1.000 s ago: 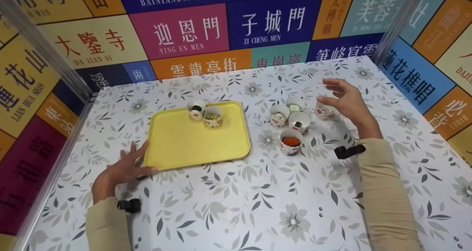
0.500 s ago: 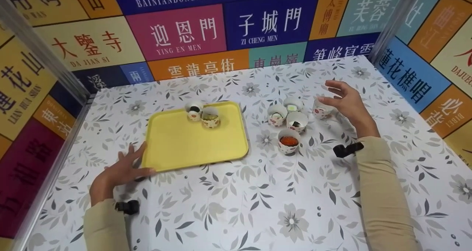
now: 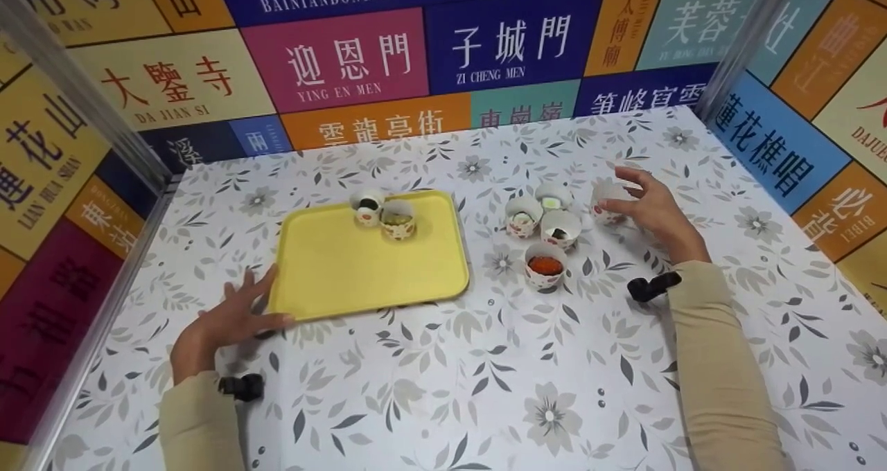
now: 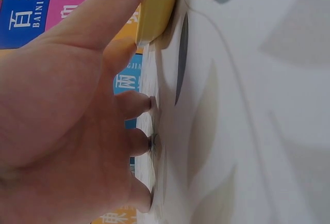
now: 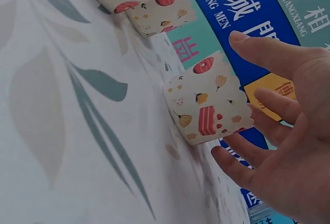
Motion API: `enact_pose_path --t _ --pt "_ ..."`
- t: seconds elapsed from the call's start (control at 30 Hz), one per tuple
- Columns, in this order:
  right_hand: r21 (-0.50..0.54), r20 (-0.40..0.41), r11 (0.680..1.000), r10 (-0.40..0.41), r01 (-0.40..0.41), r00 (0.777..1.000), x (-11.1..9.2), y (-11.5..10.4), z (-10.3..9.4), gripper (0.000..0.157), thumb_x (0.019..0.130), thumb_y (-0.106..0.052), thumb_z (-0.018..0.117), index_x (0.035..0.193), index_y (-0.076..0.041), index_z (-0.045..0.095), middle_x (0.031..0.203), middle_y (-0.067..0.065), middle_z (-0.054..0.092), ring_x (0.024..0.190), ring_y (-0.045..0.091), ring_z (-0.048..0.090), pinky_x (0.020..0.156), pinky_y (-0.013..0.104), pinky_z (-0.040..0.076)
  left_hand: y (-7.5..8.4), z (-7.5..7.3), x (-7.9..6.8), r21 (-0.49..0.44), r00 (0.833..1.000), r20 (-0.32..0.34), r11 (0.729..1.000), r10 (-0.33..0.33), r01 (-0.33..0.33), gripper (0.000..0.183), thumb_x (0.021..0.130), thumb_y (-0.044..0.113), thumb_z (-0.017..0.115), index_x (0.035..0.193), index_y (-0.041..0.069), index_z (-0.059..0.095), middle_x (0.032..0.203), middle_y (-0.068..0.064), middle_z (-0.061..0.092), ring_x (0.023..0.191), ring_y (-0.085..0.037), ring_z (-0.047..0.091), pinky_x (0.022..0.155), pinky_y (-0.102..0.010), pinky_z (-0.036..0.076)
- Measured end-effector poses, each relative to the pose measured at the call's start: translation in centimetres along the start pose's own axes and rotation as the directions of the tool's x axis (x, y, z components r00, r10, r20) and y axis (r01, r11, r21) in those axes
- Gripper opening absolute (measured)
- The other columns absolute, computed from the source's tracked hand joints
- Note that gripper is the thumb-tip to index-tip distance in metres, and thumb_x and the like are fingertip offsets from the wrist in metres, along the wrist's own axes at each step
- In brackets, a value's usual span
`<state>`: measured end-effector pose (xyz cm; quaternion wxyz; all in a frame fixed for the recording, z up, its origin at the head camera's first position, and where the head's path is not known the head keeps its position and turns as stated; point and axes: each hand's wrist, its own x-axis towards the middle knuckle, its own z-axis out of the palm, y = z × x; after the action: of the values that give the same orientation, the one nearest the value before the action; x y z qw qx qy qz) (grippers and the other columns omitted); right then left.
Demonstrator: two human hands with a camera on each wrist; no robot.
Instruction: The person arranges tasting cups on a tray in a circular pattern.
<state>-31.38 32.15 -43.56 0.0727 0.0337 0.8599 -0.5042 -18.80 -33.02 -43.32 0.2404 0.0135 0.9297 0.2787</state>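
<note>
My left hand [image 3: 232,318] is spread at the near left corner of a yellow tray [image 3: 360,270]. Its thumb [image 4: 111,12] touches the tray's edge, and the other fingers reach along the left side. Two patterned paper cups stand at the tray's far edge: one with dark and white food [image 3: 368,208], one with greenish food [image 3: 398,220]. On the right, my right hand [image 3: 658,211] curves loosely about another paper cup [image 5: 209,102] printed with cake slices. In the right wrist view the thumb stands apart from this cup, which rests on the table. Its contents are hidden.
Left of my right hand, several filled paper cups stand close together. One cup with orange-red food [image 3: 545,266] is nearest me. A floral cloth [image 3: 416,388] covers the table, and panels with large lettering [image 3: 339,62] enclose its back and sides.
My right hand has come slightly lower and nearer the cup beside it. The left hand keeps its place at the tray corner, and the tray and cups stay put.
</note>
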Motion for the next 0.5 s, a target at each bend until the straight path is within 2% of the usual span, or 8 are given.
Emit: enact_pose_path --t 0.17,0.33,0.5 --pt "-0.011 0.013 1.0 0.012 -0.012 1.0 -0.01 0.39 0.15 0.1 0.084 -0.041 0.08 0.161 -0.017 0.021 0.17 0.005 0.017 0.156 0.037 0.014 0.124 0.057 0.022 0.06 0.0 0.02 0.0 1.0 0.003 1.0 -0.004 0.004 0.11 0.084 0.065 0.068 0.161 0.033 -0.004 0.165 -0.021 -0.021 0.144 -0.055 -0.028 0.099 -0.087 -0.016" --pt "0.005 0.025 0.999 0.032 -0.032 0.999 -0.22 0.64 0.18 0.104 0.081 -0.046 0.081 0.161 -0.018 0.02 0.17 0.003 0.018 0.155 0.035 0.018 0.124 0.053 0.023 -0.09 0.0 0.14 0.008 1.0 0.002 1.0 0.004 -0.004 0.109 0.085 0.064 0.067 0.161 0.032 -0.004 0.164 -0.023 -0.02 0.144 -0.058 -0.026 0.097 -0.089 -0.013" --pt "-0.008 0.038 0.999 0.032 -0.032 0.999 -0.24 0.48 0.17 0.105 0.081 -0.048 0.081 0.161 -0.019 0.02 0.17 0.003 0.018 0.155 0.035 0.017 0.123 0.053 0.024 -0.18 0.04 0.22 0.003 1.0 0.004 1.0 -0.016 0.016 0.11 0.084 0.067 0.066 0.16 0.034 -0.005 0.165 -0.021 -0.021 0.144 -0.056 -0.027 0.099 -0.087 -0.014"
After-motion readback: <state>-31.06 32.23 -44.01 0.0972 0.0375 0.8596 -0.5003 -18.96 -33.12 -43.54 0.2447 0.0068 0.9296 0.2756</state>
